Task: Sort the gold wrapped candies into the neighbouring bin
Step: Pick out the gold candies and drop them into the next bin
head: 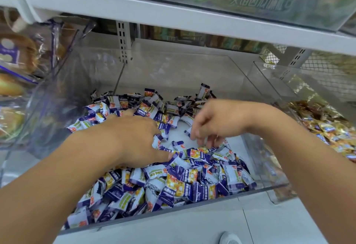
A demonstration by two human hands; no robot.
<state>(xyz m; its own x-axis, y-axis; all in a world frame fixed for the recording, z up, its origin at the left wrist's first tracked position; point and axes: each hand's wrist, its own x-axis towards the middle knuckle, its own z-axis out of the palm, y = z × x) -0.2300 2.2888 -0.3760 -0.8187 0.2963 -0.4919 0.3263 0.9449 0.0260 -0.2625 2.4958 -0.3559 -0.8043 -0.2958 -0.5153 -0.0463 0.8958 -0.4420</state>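
My left hand [138,138] lies flat on the purple candies [173,182] — my right hand [215,122] (blurred) dangles loose fingers, holding nothing I can see.

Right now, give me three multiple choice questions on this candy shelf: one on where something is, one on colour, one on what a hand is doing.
1. Where is the bin of gold candies?
A. left of the purple bin
B. right of the purple bin
C. on the shelf above

2. What colours are most wrappers under the hands?
A. purple and white
B. red and black
C. plain green

3. What is the left hand doing?
A. hanging outside the bin
B. holding a bottle
C. lying spread on the candy pile

Answers: 1 B, the gold heap shows behind the clear wall at the right edge. 2 A, the purple and white candies fill the middle bin. 3 C, its fingers lie flat on the pile, while the right hand reaches down with curled fingers.
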